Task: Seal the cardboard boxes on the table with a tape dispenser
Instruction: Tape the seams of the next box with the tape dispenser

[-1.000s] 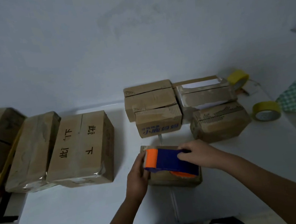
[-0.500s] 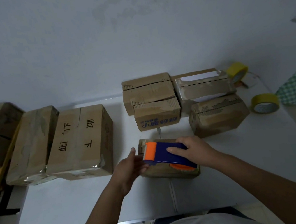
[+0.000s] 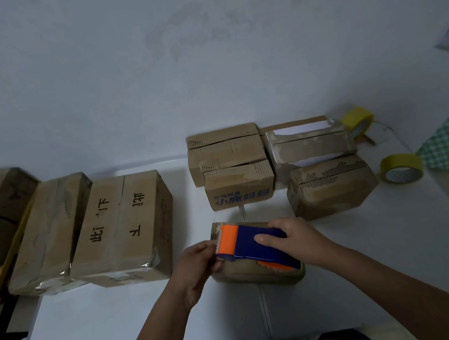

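A blue and orange tape dispenser lies across the top of a small cardboard box near the table's front middle. My right hand grips the dispenser's blue body from the right. At the orange front end, by the toothed blade, my left hand has its fingers curled against the box's left end; the tape itself is too small to tell. Most of the box top is hidden under the dispenser and hands.
On the white table, two large boxes lie at the left and several small boxes at the back middle. Two yellow tape rolls sit at the right, beside a green checked cloth. The wall is close behind.
My left hand drew back from the box's left end, then returned to the dispenser's orange front. The right hand kept its grip on the dispenser over the box. The camera shifted slightly.
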The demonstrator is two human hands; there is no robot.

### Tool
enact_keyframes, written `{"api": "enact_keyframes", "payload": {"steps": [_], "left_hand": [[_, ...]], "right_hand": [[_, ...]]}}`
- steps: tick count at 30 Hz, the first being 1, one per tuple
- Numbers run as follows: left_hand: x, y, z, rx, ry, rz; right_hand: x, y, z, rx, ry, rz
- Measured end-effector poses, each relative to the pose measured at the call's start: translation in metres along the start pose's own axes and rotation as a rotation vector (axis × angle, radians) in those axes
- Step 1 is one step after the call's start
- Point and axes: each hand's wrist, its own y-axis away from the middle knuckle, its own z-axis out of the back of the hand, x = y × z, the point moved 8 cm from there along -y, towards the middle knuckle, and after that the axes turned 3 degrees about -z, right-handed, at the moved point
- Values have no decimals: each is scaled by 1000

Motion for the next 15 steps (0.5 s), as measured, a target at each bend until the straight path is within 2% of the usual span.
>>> {"api": "enact_keyframes", "payload": {"steps": [5, 9, 13, 15], "left_hand": [[-29, 8, -2, -49, -193, -178], [-35, 3, 4, -97, -165, -254], [-35, -9, 64, -317, -67, -276], [-25, -17, 87, -334, -62, -228]], "right_hand": [[7, 4, 7, -19, -45, 31], [12, 3, 10, -20, -14, 54], [3, 4, 27, -38, 90, 12], [-2, 4, 30, -44, 145, 3]]}}
